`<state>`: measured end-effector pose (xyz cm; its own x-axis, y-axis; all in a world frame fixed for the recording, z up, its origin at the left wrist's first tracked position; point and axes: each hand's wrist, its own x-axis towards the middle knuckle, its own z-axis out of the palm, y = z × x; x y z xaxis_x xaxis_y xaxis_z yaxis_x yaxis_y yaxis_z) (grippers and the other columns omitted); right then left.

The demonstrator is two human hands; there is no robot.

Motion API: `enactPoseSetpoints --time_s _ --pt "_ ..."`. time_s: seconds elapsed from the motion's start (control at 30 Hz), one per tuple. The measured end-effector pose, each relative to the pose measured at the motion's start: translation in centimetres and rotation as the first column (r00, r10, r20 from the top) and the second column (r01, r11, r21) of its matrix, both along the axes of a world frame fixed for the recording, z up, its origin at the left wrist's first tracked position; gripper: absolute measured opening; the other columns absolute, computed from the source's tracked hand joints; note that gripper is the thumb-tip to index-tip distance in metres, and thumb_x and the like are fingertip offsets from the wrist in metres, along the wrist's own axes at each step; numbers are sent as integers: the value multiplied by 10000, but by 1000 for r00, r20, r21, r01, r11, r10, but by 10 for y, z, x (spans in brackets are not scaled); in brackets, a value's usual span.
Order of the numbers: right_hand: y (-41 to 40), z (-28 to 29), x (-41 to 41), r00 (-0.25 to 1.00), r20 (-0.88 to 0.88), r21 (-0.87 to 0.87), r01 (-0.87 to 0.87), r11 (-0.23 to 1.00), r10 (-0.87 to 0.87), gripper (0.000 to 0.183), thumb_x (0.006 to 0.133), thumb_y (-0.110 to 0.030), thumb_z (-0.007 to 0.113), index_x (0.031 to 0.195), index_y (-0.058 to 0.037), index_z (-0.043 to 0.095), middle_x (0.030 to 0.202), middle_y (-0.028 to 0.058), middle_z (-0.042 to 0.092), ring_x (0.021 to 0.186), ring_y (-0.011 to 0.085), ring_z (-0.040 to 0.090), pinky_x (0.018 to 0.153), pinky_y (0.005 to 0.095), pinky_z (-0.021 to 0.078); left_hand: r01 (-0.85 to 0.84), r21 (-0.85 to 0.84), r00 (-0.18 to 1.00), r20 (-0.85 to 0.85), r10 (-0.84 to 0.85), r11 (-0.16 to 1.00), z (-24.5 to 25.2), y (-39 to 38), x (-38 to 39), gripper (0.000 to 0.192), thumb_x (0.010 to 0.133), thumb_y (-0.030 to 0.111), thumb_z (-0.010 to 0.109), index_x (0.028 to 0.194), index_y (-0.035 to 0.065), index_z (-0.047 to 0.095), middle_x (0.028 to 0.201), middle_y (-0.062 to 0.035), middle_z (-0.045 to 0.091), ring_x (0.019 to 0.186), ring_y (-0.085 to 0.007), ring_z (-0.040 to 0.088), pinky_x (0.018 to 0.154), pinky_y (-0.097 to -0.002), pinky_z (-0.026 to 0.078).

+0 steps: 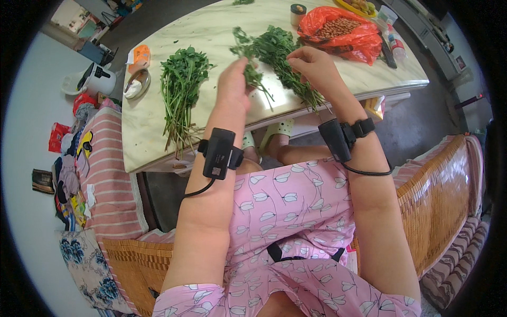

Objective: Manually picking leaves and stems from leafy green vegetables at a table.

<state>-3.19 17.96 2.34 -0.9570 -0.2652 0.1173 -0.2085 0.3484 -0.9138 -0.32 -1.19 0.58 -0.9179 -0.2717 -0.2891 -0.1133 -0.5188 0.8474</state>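
Observation:
My left hand [233, 85] holds a few leafy green stems [252, 75], blurred, above the marble-patterned table [222, 23]. A bunch of leafy greens [277, 51] lies to the right, its stems towards the table's near edge. Over that bunch is my right hand [315, 69], fingers bent and thumb near the fingertips; whether it pinches a stem I cannot tell. Another bunch of greens [182, 87] rests left of my left hand, leaves away from me and stems near the edge.
At the right stand an open red plastic bag [364, 43] of peanuts, a jar [298, 15], a knife [387, 51], a plastic bottle [396, 43] and a yellow fruit plate [356, 7]. A metal bowl [137, 83] and an orange packet [139, 57] lie at the left.

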Motion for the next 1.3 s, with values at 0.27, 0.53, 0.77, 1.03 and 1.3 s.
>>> enactPoseSetpoints --time_s 0.27,0.53,0.77,1.03,1.3 --pt "-5 8 7 999 -44 -51 28 998 -30 226 833 -174 614 951 16 648 722 49 617 555 111 561 531 267 470 -226 -950 953 -171 249 214 15 -95 19 281 886 251 527 993 23 651 878 -128 668 738 -257 639 674 -374 489" --pt "-6 5 7 999 -44 -34 3 999 -4 224 832 -181 613 945 8 651 706 45 614 554 111 560 527 269 466 -34 -999 886 -22 464 18 -5 -130 41 299 845 294 571 1067 120 674 999 -108 682 915 -323 638 756 -420 493" --pt "-4 2 1 1000 -14 30 -2 1000 2 262 858 -239 599 1031 -48 644 783 5 621 579 75 550 444 227 391 -16 -1000 882 -25 470 -22 -24 -143 42 359 802 316 637 1119 149 655 1086 -115 654 987 -332 612 812 -420 482" --pt "17 -4 -10 989 -24 -56 147 988 -148 237 811 -167 614 945 23 656 789 87 658 617 148 611 555 289 518 24 -985 851 -71 521 -173 10 -102 41 395 781 303 647 1152 166 637 1154 -116 607 1051 -321 555 927 -421 407" --pt "42 -29 -40 958 -64 105 285 953 -279 225 768 -191 643 904 -15 678 705 88 656 562 160 614 549 311 501 24 216 992 -129 4 976 4 -64 13 303 858 119 607 1157 70 596 981 -58 607 806 -159 562 703 -290 462"
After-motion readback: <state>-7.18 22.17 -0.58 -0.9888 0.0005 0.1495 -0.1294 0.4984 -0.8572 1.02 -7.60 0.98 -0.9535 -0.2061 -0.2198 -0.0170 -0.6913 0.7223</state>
